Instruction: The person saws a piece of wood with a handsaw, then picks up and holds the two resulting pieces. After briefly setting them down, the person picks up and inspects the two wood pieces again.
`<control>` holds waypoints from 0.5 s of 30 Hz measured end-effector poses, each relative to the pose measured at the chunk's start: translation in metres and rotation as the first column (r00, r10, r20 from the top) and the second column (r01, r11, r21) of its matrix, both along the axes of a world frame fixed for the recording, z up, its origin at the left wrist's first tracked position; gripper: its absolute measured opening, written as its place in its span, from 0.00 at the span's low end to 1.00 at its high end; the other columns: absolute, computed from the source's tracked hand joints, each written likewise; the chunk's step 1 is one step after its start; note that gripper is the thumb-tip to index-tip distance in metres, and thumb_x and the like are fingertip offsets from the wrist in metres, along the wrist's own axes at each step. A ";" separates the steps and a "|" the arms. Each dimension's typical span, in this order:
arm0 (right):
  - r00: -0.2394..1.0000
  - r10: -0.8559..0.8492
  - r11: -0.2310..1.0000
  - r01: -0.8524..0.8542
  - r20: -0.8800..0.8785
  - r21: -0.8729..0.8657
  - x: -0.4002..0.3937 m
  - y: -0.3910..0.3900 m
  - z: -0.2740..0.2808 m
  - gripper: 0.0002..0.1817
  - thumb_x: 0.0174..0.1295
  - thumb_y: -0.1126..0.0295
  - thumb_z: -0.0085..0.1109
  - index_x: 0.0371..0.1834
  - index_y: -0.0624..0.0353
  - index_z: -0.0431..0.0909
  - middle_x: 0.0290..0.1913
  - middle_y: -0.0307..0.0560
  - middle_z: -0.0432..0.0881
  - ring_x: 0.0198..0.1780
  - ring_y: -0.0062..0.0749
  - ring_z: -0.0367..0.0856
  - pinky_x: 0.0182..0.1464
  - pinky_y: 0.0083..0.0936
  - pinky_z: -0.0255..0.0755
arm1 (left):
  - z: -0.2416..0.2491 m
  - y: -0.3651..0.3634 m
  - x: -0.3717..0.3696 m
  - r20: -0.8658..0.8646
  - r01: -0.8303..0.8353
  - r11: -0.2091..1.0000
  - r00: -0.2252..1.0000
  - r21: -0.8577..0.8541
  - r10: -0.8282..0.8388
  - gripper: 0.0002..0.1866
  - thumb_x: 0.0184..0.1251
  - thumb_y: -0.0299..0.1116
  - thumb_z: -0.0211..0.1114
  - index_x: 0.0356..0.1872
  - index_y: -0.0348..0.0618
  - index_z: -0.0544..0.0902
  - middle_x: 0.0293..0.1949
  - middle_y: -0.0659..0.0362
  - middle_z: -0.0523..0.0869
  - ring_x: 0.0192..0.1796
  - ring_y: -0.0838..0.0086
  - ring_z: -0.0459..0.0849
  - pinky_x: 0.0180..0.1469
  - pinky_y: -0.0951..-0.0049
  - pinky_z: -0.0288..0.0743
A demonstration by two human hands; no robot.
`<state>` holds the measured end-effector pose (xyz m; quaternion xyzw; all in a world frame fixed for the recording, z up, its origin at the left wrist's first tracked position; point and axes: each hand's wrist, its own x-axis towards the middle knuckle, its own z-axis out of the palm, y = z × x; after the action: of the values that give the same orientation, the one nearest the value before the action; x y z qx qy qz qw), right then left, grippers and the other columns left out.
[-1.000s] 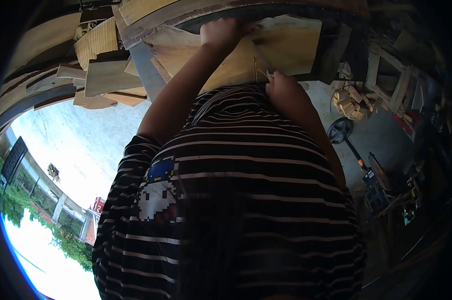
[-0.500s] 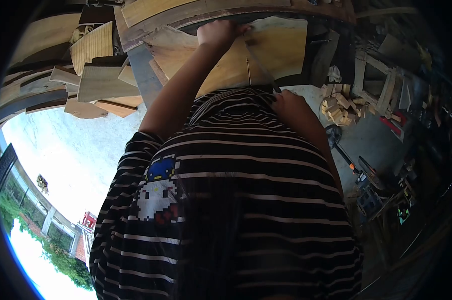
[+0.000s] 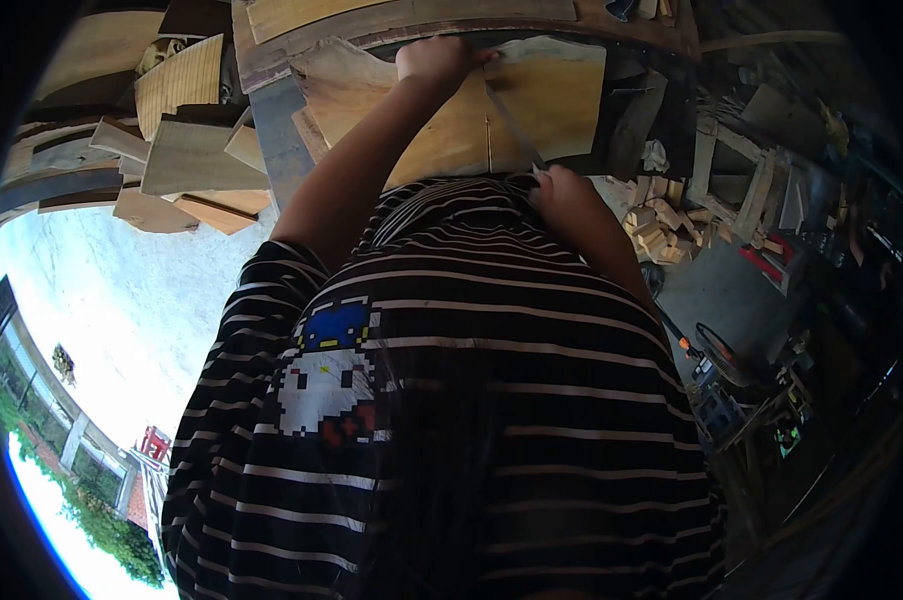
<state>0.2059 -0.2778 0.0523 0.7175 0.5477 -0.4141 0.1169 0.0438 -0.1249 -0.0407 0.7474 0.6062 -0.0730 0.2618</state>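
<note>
A yellowish wooden board (image 3: 426, 135) with a wavy far edge lies under both arms, a thin dark line running from its middle to its near edge. My left hand (image 3: 436, 60) rests at the far edge with its fingers pressed together; what they hold, if anything, is hidden. My right hand (image 3: 566, 192) is closed at the near edge around the end of a narrow blade (image 3: 514, 125), whose handle my fingers hide. The blade slants across the board beside the line, its far end close under my left fingers.
More boards (image 3: 199, 158) are piled at the left. At the right are a heap of small wood blocks (image 3: 663, 220), a crumpled white scrap (image 3: 655, 155), wooden frames (image 3: 756, 185) and a black and orange tool (image 3: 723, 352) on the floor.
The whole view has shifted slightly, so the board and floor objects appear a little further left. Both hands keep nearly the same places on the board and blade.
</note>
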 end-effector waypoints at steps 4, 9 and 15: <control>0.998 0.034 0.989 -0.027 -0.051 0.143 -0.015 0.025 -0.036 0.16 0.65 0.64 0.45 0.36 0.67 0.77 0.35 0.65 0.80 0.41 0.59 0.79 0.45 0.45 0.72 | 0.010 -0.011 0.006 0.027 0.046 0.999 0.999 0.020 -0.046 0.30 0.58 0.69 0.48 0.37 0.56 0.85 0.34 0.58 0.87 0.40 0.66 0.86 0.39 0.63 0.77; 0.968 0.249 0.968 -0.248 -0.037 0.043 0.005 0.002 0.027 0.17 0.66 0.63 0.44 0.36 0.67 0.77 0.33 0.65 0.80 0.40 0.59 0.79 0.44 0.43 0.73 | 0.011 -0.001 -0.002 -0.032 0.006 1.000 0.999 -0.030 -0.007 0.32 0.59 0.69 0.47 0.36 0.54 0.85 0.34 0.58 0.87 0.40 0.66 0.86 0.39 0.65 0.77; 0.995 0.073 0.980 -0.060 -0.062 0.191 -0.018 0.032 -0.039 0.17 0.66 0.63 0.44 0.35 0.67 0.77 0.32 0.65 0.80 0.39 0.59 0.79 0.44 0.44 0.73 | 0.004 -0.004 -0.002 0.010 0.011 1.000 1.000 -0.017 -0.010 0.34 0.59 0.70 0.45 0.36 0.51 0.85 0.33 0.58 0.87 0.40 0.65 0.86 0.39 0.65 0.77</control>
<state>0.1876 -0.2454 0.0130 0.6920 0.6120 -0.3806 0.0429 0.0415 -0.1291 -0.0367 0.7487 0.6003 -0.0756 0.2709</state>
